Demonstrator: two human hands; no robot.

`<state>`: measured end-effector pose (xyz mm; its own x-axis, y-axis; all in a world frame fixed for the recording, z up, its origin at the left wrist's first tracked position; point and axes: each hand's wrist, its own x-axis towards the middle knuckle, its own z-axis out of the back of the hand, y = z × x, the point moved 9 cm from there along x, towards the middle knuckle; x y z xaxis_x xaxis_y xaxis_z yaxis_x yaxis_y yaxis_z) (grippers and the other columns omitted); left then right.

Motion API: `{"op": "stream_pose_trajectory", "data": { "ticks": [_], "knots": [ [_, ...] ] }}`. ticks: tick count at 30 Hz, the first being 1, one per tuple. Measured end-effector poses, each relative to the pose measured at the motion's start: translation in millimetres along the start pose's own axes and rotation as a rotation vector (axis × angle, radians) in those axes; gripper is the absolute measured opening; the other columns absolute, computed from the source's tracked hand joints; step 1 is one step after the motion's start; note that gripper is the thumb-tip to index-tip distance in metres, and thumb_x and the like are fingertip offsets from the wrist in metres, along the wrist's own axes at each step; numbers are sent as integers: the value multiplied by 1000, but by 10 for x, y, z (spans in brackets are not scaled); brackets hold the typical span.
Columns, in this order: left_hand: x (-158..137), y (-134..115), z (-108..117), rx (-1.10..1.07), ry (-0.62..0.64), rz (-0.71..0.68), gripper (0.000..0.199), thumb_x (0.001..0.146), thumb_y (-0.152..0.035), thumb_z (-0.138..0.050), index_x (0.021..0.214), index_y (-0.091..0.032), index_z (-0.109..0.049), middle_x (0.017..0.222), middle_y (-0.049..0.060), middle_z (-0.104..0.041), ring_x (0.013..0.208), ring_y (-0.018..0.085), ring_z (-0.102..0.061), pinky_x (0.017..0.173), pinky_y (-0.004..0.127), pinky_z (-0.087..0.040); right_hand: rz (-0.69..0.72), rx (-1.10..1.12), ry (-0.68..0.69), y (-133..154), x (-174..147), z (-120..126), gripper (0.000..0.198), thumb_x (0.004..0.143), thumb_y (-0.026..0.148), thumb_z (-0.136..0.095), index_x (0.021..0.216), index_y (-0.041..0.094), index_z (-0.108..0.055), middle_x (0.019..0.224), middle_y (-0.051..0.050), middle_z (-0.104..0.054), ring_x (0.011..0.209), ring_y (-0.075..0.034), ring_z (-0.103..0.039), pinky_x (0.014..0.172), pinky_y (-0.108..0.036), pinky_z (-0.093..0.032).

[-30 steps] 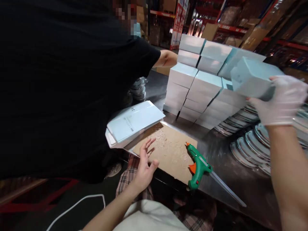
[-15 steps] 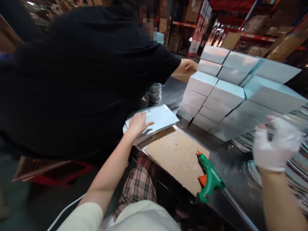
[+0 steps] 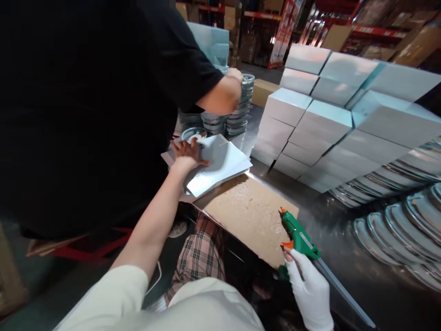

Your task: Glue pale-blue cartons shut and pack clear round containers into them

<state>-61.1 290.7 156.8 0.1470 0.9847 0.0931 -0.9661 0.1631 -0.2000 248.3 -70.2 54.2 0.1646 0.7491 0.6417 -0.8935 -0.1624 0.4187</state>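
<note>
My bare left hand lies with its fingers spread on a stack of flat white cardboard pieces, which has dark marks on top. A round lid-like disc sits just behind the stack. In a white glove with bare fingertips, my right hand is closed around the handle of a green glue gun, its fingertips by the orange trigger. A clear glue stick sticks out of the gun's back. Beneath the nozzle is a brown cardboard sheet specked with glue.
White boxes are piled on the dark metal table. Rows of round silvery tins lie to their right. A co-worker in a black shirt stands close on the left, one arm beside stacked tins.
My right hand has come down and left from the tins onto the glue gun. My left hand has shifted slightly left and spread its fingers. The co-worker's arm has drawn back from the white boxes.
</note>
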Motion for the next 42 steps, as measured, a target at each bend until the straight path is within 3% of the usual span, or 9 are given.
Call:
{"op": "stream_pose_trajectory", "data": {
  "ticks": [6, 11, 14, 21, 27, 32, 35, 39, 42],
  "knots": [
    [-1336, -314, 498, -204, -338, -130, 55, 99, -54, -58, 143, -21, -61, 133, 15, -71, 110, 39, -72, 95, 44, -54, 42, 50, -198, 361, 322, 210, 41, 100, 20, -66, 141, 24, -63, 135, -13, -70, 124, -29, -69, 105, -46, -57],
    [-1996, -642, -80, -607, 58, -520, 41, 92, -60, -71, 110, -24, -79, 93, 5, -80, 71, 21, -72, 63, 25, -52, 159, -45, -274, 731, 778, 319, 41, 98, 17, -68, 138, 24, -62, 125, -13, -72, 118, -28, -68, 100, -46, -56],
    [-2101, -465, -402, -676, 146, -573, 31, 90, -53, -76, 103, -25, -80, 90, 4, -81, 75, 22, -75, 66, 25, -56, 29, 128, -105, 574, 834, 201, 14, 103, 30, -61, 110, 21, -70, 101, -8, -76, 93, -22, -72, 84, -36, -58],
    [-2266, -100, -944, -609, 275, -626, 46, 96, -53, -70, 138, -36, -70, 113, 5, -81, 96, 23, -77, 82, 27, -57, -433, 787, 943, 447, 149, -728, 59, 100, 69, -47, 88, 18, -74, 77, -5, -73, 69, -20, -68, 63, -30, -57],
    [-2341, -118, -1084, -577, 360, -719, 45, 101, -54, -61, 141, -35, -69, 98, 5, -76, 81, 19, -71, 70, 22, -49, -452, 991, 1028, 554, -154, -907, 62, 89, 74, -64, 114, 20, -80, 112, -13, -77, 111, -31, -71, 106, -48, -54],
    [-2315, -193, -1068, -475, 358, -799, 43, 98, -54, -66, 137, -37, -71, 112, 6, -77, 94, 24, -74, 81, 29, -54, -552, 1371, 1078, 713, -497, -1233, 82, 80, 92, -57, 111, 20, -81, 108, -13, -78, 109, -31, -73, 102, -46, -56],
    [-2444, -339, -1314, -343, 388, -845, 86, 79, -71, -78, 149, -25, -61, 142, 18, -67, 126, 38, -65, 108, 47, -50, -570, 1352, 1057, 738, -590, -1353, 91, 75, 98, -54, 106, 17, -82, 104, -14, -78, 107, -32, -74, 95, -45, -58],
    [-2709, -399, -1632, -255, 529, -885, 99, 74, -73, -80, 151, -18, -54, 133, 23, -68, 117, 40, -68, 101, 49, -55, -500, 1328, 1122, 733, -674, -1147, 94, 76, 100, -48, 109, 18, -82, 102, -14, -78, 106, -33, -75, 90, -45, -61],
    [-2650, -277, -1358, -336, 433, -818, 77, 84, -65, -75, 147, -23, -58, 119, 16, -72, 99, 34, -72, 86, 40, -58, -504, 1090, 819, 322, -669, -829, 72, 86, 85, -58, 116, 23, -79, 111, -13, -79, 108, -32, -76, 95, -44, -61]
  ]
}}
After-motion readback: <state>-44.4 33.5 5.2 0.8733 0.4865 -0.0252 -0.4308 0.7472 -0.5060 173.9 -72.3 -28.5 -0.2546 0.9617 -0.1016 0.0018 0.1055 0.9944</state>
